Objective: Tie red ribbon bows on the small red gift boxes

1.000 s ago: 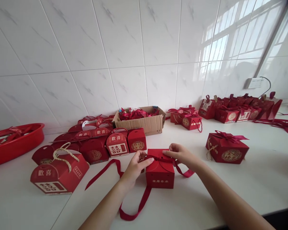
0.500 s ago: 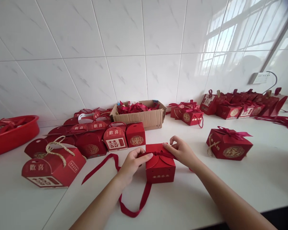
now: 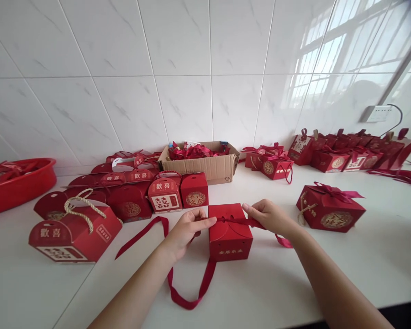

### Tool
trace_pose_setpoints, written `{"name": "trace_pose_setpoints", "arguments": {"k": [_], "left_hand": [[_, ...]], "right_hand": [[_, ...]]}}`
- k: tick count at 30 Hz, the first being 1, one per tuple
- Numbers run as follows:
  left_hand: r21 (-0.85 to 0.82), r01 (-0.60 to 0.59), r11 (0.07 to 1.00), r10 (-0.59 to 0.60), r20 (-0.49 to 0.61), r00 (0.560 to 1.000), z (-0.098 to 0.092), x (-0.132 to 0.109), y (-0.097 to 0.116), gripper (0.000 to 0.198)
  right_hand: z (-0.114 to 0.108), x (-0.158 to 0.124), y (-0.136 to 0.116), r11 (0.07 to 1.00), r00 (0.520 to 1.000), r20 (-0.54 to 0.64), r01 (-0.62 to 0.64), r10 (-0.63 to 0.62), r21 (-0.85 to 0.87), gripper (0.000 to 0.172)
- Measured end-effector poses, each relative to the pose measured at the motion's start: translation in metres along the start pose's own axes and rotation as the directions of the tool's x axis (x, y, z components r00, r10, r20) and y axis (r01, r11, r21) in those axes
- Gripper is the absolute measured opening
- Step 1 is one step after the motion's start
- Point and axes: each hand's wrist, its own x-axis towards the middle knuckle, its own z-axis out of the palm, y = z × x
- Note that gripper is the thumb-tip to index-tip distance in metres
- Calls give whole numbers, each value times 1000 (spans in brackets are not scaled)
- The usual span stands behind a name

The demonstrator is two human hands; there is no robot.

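A red gift box (image 3: 230, 246) with curved, overlapping top flaps stands upright on the white table in front of me. Dark red ribbon (image 3: 238, 221) crosses its top, drawn into a small knot near the middle. At the box's left edge, my left hand (image 3: 190, 227) pinches one side of the ribbon. My right hand (image 3: 267, 214) is closed on the other side, just right of the box. A long loop of the ribbon lies on the table at the left and runs under the box. Another piece hangs below my right hand.
Finished-looking red boxes stand left, including one with a cord handle (image 3: 75, 235). A bow-tied box (image 3: 330, 208) sits right. Behind are a cardboard box (image 3: 200, 169) of ribbons and more red boxes. A red basin (image 3: 20, 189) is far left, against the tiled wall (image 3: 181, 105).
My right hand has moved right, away from the box's middle, pulling the ribbon straighter across the top. My left hand stays at the left edge. The camera view has shifted slightly.
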Motion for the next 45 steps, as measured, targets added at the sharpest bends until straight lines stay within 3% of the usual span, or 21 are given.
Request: {"name": "trace_pose_setpoints", "arguments": {"k": [4, 9, 14, 23, 26, 28, 30, 32, 39, 42, 45], "left_hand": [[-30, 1, 1000, 0, 16, 1000, -3, 0, -3, 44], [-60, 24, 998, -21, 51, 998, -4, 1, -7, 35], [-87, -5, 996, 6, 16, 1000, 0, 0, -10, 27], [-31, -51, 998, 52, 48, 997, 5, -2, -12, 27], [82, -120, 989, 124, -44, 991, 9, -7, -12, 30], [251, -221, 942, 270, -178, 946, 11, -10, -11, 33], [409, -301, 862, 422, -246, 873, 14, -11, -6, 35], [463, -345, 817, 481, -215, 850, 18, -9, 4, 31], [443, -416, 794, 476, -29, 879, 46, 12, 48, 30], [512, -394, 763, 476, -32, 879, 57, 15, 55, 26], [556, -418, 718, 541, -69, 838, 62, 13, 58, 23]], "right_hand": [[-9, -5, 1, 989, 990, 135, 27, -47, 147, 52], [-16, -7, -3, 855, 962, 59, 207, -266, 476, 36], [-5, -6, -7, 718, 945, 28, 228, -325, 657, 18], [9, -3, -7, 598, 945, -110, 283, -308, 750, 18], [11, -2, -7, 590, 944, -110, 284, -312, 756, 21], [12, -3, -8, 595, 941, -113, 292, -320, 749, 23], [12, -4, -10, 608, 938, -112, 301, -329, 735, 23], [13, -5, -11, 619, 935, -115, 311, -335, 721, 23], [18, -3, -11, 654, 952, -125, 283, -278, 702, 25], [18, -2, -10, 639, 950, -150, 296, -274, 710, 21], [16, -2, -11, 640, 946, -163, 312, -282, 702, 26]]}}
